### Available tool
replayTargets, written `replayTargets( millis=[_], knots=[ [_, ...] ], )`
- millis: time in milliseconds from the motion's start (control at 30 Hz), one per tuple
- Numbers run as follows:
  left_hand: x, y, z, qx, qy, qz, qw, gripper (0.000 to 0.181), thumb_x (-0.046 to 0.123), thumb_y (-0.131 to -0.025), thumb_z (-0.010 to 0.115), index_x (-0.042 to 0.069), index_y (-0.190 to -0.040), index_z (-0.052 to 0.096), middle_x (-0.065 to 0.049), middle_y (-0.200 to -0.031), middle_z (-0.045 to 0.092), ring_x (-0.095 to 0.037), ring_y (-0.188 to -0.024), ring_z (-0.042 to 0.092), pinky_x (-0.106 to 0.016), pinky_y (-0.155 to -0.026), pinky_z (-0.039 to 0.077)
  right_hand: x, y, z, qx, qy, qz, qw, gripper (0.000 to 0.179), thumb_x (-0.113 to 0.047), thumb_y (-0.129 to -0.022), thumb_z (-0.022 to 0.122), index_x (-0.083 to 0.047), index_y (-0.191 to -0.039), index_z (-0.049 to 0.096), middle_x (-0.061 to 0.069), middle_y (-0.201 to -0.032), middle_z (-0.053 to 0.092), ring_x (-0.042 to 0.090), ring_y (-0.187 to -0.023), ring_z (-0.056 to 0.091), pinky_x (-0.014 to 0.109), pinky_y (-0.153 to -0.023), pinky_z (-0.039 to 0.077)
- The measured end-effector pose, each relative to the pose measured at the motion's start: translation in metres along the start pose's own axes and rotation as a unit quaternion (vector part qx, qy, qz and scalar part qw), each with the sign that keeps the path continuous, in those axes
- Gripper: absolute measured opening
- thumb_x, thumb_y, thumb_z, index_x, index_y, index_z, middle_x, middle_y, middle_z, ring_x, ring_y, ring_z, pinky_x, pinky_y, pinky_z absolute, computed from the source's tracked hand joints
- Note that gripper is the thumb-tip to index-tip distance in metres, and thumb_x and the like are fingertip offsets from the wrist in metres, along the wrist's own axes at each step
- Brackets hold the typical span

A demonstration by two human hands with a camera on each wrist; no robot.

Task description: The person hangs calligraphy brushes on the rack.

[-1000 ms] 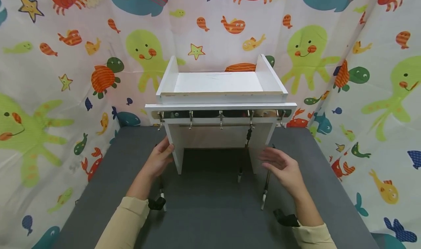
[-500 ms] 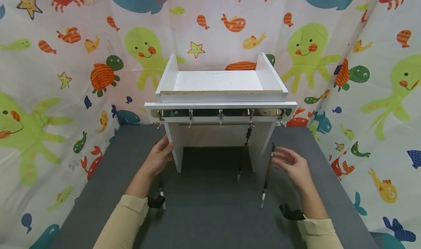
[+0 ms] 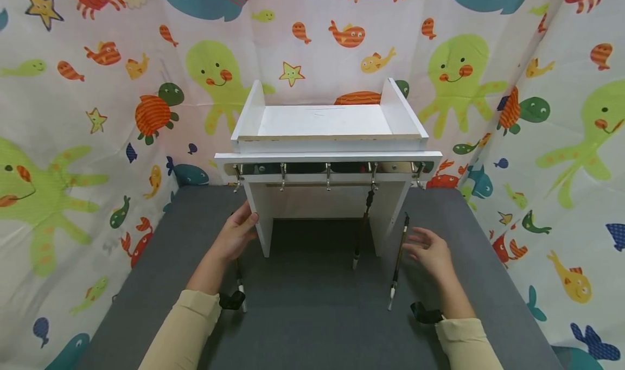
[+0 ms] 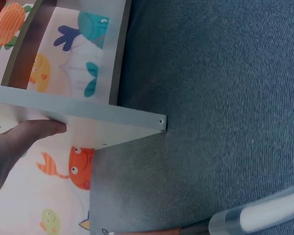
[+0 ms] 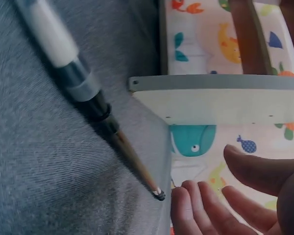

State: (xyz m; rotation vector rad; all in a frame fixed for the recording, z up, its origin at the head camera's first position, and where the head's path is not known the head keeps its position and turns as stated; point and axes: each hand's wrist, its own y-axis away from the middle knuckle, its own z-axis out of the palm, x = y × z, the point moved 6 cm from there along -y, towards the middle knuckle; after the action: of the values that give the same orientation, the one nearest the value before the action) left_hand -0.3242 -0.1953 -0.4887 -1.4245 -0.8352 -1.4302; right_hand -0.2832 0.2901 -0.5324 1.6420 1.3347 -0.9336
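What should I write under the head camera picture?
Left hand touching a white shelf; right hand beside a brush.

From my seat I see a dark grey, woven-looking surface [image 3: 312,326]; on it stands a white shelf unit [image 3: 327,158], with a white-tipped brush [image 3: 397,262] lying near its right panel and a second brush [image 3: 240,280] (partly hidden from me) near its left.

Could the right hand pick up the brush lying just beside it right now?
Probably yes: the right hand looks empty and sits close to the brush, outside the white stand, with nothing visible between them.
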Motion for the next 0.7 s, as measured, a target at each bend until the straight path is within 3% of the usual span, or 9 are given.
replayTargets(
  millis=[167,400,567,700],
  knots=[
    [0.001,0.0,0.001,-0.002,0.006,0.0,1.0,0.06,0.022,-0.109,0.045,0.02,-0.163,0.018,-0.012,-0.169,0.017,-0.041,-0.151,0.019,-0.078,-0.107,0.022,0.008,-0.007,0.004,0.025,0.061,0.017,0.9977,0.064,-0.014,-0.094,0.073,0.0,-0.149,0.043,0.029,-0.138,0.058,0.037,-0.112,0.068,0.033,-0.074,0.061],
    [0.0,0.001,0.0,-0.003,0.003,-0.002,1.0,0.061,0.023,-0.109,0.045,0.023,-0.163,0.017,-0.01,-0.169,0.016,-0.041,-0.152,0.017,-0.078,-0.107,0.022,0.017,-0.009,0.017,0.007,0.094,0.047,0.9945,0.073,-0.017,-0.09,0.078,0.003,-0.149,0.04,0.033,-0.138,0.054,0.036,-0.102,0.071,0.036,-0.072,0.061],
    [-0.002,0.002,0.001,-0.001,0.003,-0.004,1.0,0.06,0.024,-0.109,0.045,0.024,-0.163,0.018,-0.01,-0.169,0.017,-0.04,-0.152,0.017,-0.077,-0.107,0.023,0.02,-0.012,0.022,0.034,0.1,0.052,0.993,0.071,-0.014,-0.087,0.08,0.004,-0.146,0.044,0.033,-0.133,0.058,0.04,-0.105,0.069,0.037,-0.073,0.061],
    [-0.002,0.002,0.001,0.003,0.004,-0.004,1.0,0.061,0.025,-0.109,0.046,0.023,-0.163,0.019,-0.011,-0.169,0.018,-0.04,-0.152,0.019,-0.076,-0.108,0.024,0.021,-0.015,0.023,0.055,0.136,0.05,0.9879,0.075,-0.015,-0.083,0.084,0.005,-0.144,0.046,0.032,-0.13,0.061,0.044,-0.108,0.066,0.047,-0.082,0.058]
  ],
)
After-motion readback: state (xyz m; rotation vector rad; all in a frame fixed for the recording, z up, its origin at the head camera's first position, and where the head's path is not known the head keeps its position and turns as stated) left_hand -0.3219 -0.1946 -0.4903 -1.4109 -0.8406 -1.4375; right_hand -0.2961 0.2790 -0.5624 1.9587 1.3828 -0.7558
